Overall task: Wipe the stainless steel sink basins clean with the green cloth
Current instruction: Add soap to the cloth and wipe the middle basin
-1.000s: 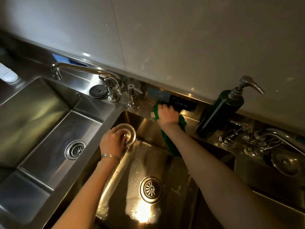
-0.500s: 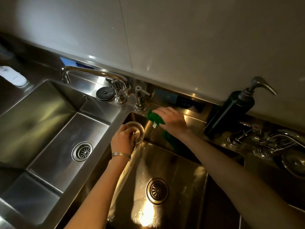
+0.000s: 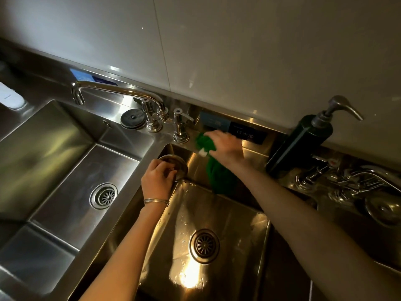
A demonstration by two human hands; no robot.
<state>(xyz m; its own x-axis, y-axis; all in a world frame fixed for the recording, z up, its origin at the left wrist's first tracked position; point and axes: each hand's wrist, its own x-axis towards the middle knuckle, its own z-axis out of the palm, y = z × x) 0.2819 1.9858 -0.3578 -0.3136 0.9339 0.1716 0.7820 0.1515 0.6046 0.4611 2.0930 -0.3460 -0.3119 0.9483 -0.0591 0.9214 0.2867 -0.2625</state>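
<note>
Two stainless steel basins lie side by side: the left basin (image 3: 54, 161) and the wet middle basin (image 3: 227, 218). My right hand (image 3: 225, 146) grips the green cloth (image 3: 217, 168) on the back ledge of the middle basin, just right of the tap handle; the cloth's tail hangs down the back wall. My left hand (image 3: 157, 181) holds a round metal drain cover (image 3: 176, 161) at the basin's back left corner, fingers curled over its rim.
A long chrome faucet (image 3: 117, 91) reaches over the left basin, with a black stopper (image 3: 132, 118) beside its base. A dark pump bottle (image 3: 303, 140) stands at the back right, near a second faucet (image 3: 358, 179). A white object (image 3: 9, 98) sits far left.
My right hand slid the green cloth leftward along the back ledge toward the tap handle. My left hand kept hold of the drain cover at the corner.
</note>
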